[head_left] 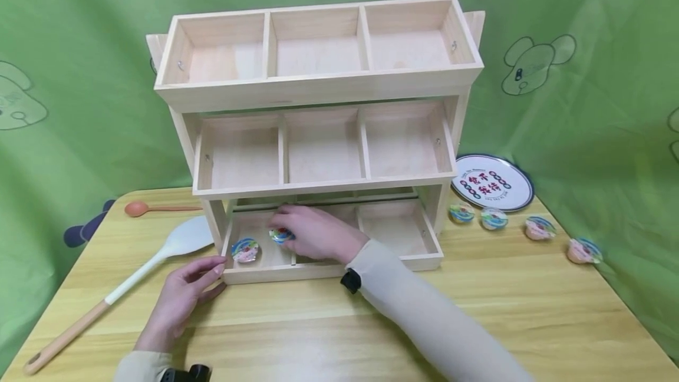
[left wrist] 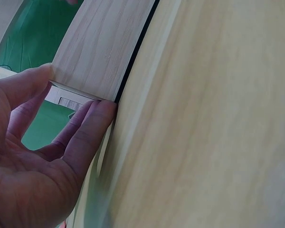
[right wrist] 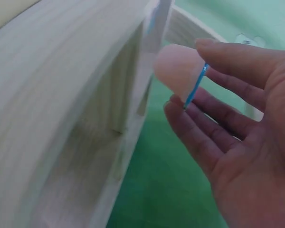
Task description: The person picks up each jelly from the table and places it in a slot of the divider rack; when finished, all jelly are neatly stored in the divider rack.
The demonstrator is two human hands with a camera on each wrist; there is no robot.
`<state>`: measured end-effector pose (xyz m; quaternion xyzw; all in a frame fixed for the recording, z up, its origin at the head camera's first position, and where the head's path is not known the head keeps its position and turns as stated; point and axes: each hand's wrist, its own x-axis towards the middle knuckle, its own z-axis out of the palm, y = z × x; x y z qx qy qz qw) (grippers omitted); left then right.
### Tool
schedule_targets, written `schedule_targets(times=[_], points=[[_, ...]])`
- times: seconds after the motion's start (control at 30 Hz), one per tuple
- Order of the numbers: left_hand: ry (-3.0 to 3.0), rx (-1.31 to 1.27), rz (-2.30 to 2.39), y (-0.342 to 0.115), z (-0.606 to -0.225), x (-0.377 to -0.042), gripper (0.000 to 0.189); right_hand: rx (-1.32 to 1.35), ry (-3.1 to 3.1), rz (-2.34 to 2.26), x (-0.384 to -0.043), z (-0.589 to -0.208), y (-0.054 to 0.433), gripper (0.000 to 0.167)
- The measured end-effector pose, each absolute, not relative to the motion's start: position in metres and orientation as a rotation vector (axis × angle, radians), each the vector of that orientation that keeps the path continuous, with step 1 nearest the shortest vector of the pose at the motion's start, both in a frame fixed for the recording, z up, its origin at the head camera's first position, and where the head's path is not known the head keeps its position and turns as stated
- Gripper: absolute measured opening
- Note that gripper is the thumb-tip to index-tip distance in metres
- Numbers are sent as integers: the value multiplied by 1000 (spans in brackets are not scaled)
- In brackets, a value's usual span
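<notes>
Right hand (head_left: pixel 315 231) pinching a cup (right wrist: pixel 178 70) (blue-rimmed) at the bottom row of the shelf (head_left: pixel 318 93), left hand (head_left: pixel 185 290) gripping the shelf's lower left corner, second cup (head_left: pixel 245 250) inside

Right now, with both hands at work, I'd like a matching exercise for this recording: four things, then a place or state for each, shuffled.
1. Left hand
2. Right hand
3. White plate with dark rim and red print
4. Long white utensil with wood-coloured handle

A. On the wood-grain table, right of the pale wooden three-tier stand
B. Holding a small pink cup with blue-edged lid
C. On the table, left of the stand
D. Gripping a corner of the stand's bottom tray

Pairs: 1-D, 2-B, 3-A, 4-C
</notes>
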<state>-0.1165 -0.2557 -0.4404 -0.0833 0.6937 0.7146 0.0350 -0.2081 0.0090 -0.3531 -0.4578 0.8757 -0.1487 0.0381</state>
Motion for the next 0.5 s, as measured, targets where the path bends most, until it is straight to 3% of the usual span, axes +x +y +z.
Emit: schedule_targets(times=[0.5], points=[[2144, -230, 2193, -257, -442, -117, 34, -1320, 2661, -342, -225, -379, -22, 45]])
